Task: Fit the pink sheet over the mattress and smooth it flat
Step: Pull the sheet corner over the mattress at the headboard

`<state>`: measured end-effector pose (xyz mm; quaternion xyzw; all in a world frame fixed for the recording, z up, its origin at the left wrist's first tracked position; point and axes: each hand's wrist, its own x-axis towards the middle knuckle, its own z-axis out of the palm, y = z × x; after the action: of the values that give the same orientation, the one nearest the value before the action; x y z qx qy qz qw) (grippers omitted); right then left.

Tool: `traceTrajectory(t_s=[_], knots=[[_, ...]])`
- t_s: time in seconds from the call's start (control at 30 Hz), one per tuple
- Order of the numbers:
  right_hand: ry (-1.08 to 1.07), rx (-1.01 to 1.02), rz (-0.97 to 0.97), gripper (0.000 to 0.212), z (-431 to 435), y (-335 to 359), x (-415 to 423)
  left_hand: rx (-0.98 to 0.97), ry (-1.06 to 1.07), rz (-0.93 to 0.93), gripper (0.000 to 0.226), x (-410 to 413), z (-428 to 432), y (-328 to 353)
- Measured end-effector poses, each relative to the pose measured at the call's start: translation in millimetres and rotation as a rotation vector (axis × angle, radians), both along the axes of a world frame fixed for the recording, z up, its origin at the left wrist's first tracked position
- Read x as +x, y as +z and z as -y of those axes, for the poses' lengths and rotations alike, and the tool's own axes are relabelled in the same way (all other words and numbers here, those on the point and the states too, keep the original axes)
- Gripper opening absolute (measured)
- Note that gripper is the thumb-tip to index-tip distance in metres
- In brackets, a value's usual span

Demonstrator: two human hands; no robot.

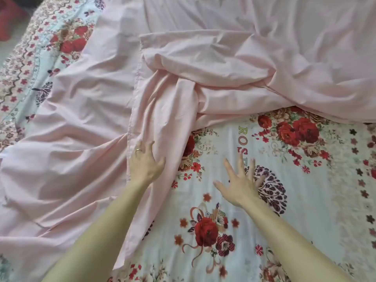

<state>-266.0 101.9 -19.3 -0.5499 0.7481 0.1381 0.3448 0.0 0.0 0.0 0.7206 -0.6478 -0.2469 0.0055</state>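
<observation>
The pink sheet (pixel 203 58) lies crumpled and bunched over the left and far parts of the mattress, with a hemmed edge running down the middle. The mattress wears a floral cover (pixel 295 180) with red roses, bare at the right and near side. My left hand (pixel 145 161), a ring on one finger, rests on the pink sheet beside the hem with its fingers bent onto the cloth. My right hand (pixel 241 180) is spread wide with straight fingers over the floral cover, to the right of the sheet's edge, holding nothing.
The floral cover also shows at the far left (pixel 40 58), where the mattress edge drops off. A red object (pixel 8 19) stands on the floor at the top left corner.
</observation>
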Motion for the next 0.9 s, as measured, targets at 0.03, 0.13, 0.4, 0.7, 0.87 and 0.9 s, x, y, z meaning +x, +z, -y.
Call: traceTrajectory(t_s=[0.03, 0.13, 0.4, 0.7, 0.87, 0.9], knots=[[0.018, 0.019, -0.035, 0.088, 3.3, -11.6, 3.4, -0.027, 0.003, 0.003, 0.067, 5.4, 13.1, -6.6], [0.004, 0.133, -0.033, 0.1, 2.2, -44.2, 10.8, -0.022, 0.048, -0.014, 0.069, 20.7, 48.8, -21.6], [0.009, 0.199, -0.031, 0.104, 2.2, -60.7, 10.1, 0.262, 0.335, -0.266, 0.097, 22.4, 82.2, -46.3], [0.005, 0.134, -0.01, 0.103, -2.0, -62.7, 6.7, 0.193, -0.116, -0.425, 0.044, -41.7, -14.9, -20.2], [-0.082, 0.133, 0.117, 0.08, 2.6, -50.3, -3.3, 0.13, -0.271, -0.282, 0.044, -42.9, -87.4, -26.2], [-0.152, 0.101, 0.163, 0.079, 4.8, -44.2, -3.7, 0.138, -0.314, -0.277, 0.041, -42.4, -104.2, -25.7]])
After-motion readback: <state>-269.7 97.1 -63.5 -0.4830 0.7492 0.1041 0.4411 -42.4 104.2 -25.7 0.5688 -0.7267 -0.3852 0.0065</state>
